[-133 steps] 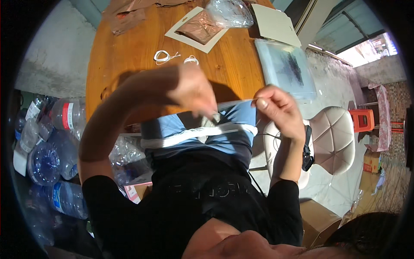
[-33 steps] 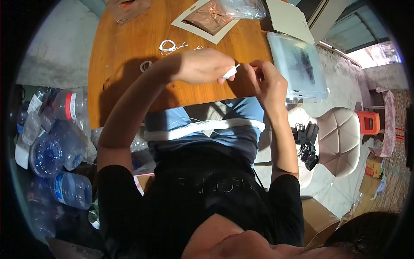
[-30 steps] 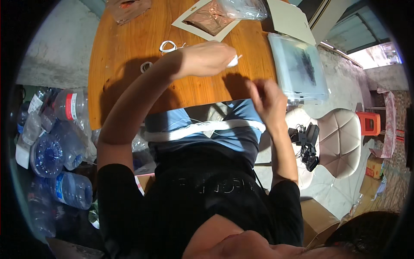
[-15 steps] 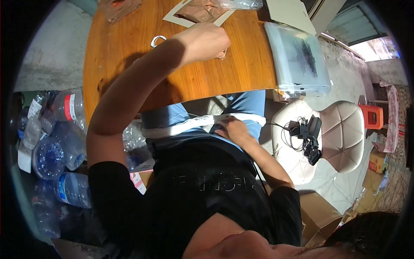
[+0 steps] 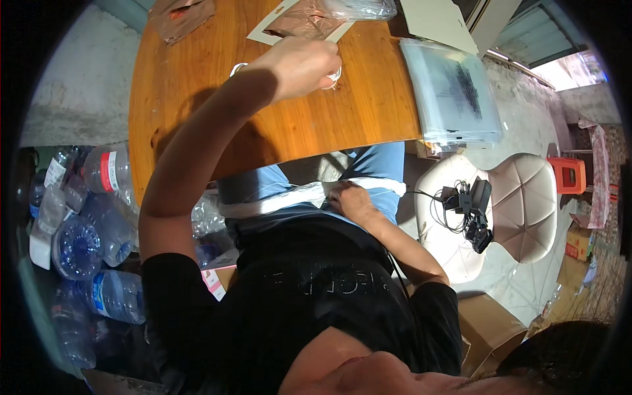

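My left hand (image 5: 304,66) is closed above the wooden table (image 5: 368,105), its arm stretched across the near left part. From under its curled fingers pokes a small white loop (image 5: 334,79) of what looks like cord. Another white loop (image 5: 238,68) lies on the table beside my left wrist, partly hidden by it. Across my thighs runs a long white bundle of strands (image 5: 273,201). My right hand (image 5: 353,203) rests on this bundle between my legs, fingers curled down against it. The fingertips are hidden, so what they pinch does not show.
At the table's right edge lies a stack of clear plastic sleeves (image 5: 447,92). Copper-coloured packets (image 5: 303,20) sit at the far side. Empty plastic bottles (image 5: 108,217) crowd the left. On my right, a cream chair (image 5: 441,253) carries black cables and adapters (image 5: 469,210).
My left hand has shifted slightly left, and more of the white loop beneath it shows. My right hand has moved a little left along the white bundle.
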Action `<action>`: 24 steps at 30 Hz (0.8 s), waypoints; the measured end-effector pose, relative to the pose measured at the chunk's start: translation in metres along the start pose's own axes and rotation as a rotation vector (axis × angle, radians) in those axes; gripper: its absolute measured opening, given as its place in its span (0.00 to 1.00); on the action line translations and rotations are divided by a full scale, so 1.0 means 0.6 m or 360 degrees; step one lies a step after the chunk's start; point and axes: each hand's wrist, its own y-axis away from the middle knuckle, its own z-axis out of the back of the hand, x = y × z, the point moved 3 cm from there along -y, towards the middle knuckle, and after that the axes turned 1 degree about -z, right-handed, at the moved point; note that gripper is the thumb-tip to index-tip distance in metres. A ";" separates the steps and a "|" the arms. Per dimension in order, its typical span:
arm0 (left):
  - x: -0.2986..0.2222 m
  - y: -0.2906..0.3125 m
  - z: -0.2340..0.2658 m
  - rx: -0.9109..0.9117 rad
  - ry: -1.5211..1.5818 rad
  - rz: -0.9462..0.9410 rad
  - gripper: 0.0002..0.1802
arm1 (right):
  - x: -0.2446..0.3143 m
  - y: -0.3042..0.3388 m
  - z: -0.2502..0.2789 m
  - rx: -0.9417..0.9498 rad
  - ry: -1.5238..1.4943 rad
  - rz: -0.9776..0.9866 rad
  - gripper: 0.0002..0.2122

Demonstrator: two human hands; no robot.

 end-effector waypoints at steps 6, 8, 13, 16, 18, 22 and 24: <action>0.019 -0.005 -0.064 -0.0450 0.0126 -0.0034 0.11 | -0.017 0.001 -0.011 -0.0128 -0.0174 0.0083 0.07; 0.019 -0.004 -0.074 -0.0529 0.0169 -0.0045 0.12 | -0.015 0.002 -0.006 -0.0155 -0.0200 0.0086 0.07; 0.018 0.002 -0.064 -0.0713 -0.0002 -0.0045 0.13 | 0.001 0.016 0.052 -0.0254 -0.0309 0.0137 0.06; 0.016 0.005 -0.072 -0.0297 -0.0093 -0.0047 0.15 | 0.016 0.037 0.116 -0.0288 -0.0548 0.0305 0.06; -0.033 0.023 -0.040 -0.0717 0.0048 -0.0101 0.16 | 0.023 0.057 0.162 -0.0025 -0.1330 -0.0045 0.04; -0.134 0.070 -0.019 0.0440 0.1317 -0.0049 0.17 | 0.037 0.091 0.260 -0.0199 -0.1390 -0.0033 0.03; -0.162 0.081 -0.024 0.0854 0.1383 -0.0146 0.17 | 0.032 0.101 0.295 -0.0460 -0.1508 0.0281 0.04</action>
